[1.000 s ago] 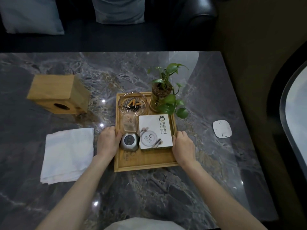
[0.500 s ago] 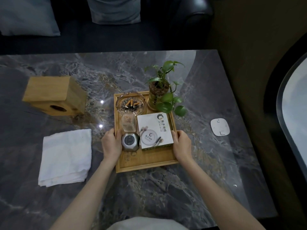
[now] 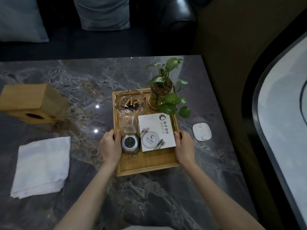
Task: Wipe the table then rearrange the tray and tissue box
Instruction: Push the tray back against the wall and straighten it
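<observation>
The dark marble table (image 3: 99,188) fills the room's middle. On it, toward three o'clock of centre, sits the wooden tray (image 3: 149,165), gripped on both side rims: the left hand (image 3: 110,147) curls over its nine o'clock edge, the right hand (image 3: 184,147) over its three o'clock edge. The folded white cloth (image 3: 41,165) lies at eight o'clock, the wooden tissue box (image 3: 33,102) tipped on its side at ten o'clock. On the tray stand a potted plant (image 3: 163,90), an ashtray (image 3: 130,103) and a white booklet (image 3: 156,131).
</observation>
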Demonstrator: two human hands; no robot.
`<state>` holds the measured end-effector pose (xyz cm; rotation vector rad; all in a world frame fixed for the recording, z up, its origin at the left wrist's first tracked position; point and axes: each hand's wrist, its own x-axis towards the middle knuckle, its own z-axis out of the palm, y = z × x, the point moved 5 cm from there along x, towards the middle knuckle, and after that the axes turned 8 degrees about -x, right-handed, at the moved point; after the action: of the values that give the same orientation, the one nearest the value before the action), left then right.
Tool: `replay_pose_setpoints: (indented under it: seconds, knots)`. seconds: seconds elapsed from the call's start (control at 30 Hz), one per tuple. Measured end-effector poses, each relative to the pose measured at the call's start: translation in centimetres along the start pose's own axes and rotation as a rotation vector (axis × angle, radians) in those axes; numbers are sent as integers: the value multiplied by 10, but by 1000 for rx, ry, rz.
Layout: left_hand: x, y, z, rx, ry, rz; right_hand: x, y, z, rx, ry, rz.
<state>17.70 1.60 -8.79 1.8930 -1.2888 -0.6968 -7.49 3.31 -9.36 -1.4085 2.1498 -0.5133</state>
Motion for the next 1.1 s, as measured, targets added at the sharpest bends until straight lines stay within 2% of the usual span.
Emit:
replay_pose_setpoints:
  seconds: [0.53, 1.1]
  knots:
    - [-37, 75, 108, -83, -76, 32, 42, 87, -97, -94, 100, -32]
    - [-47, 85, 165, -5, -142, 20, 58, 144, -94, -65, 71, 39]
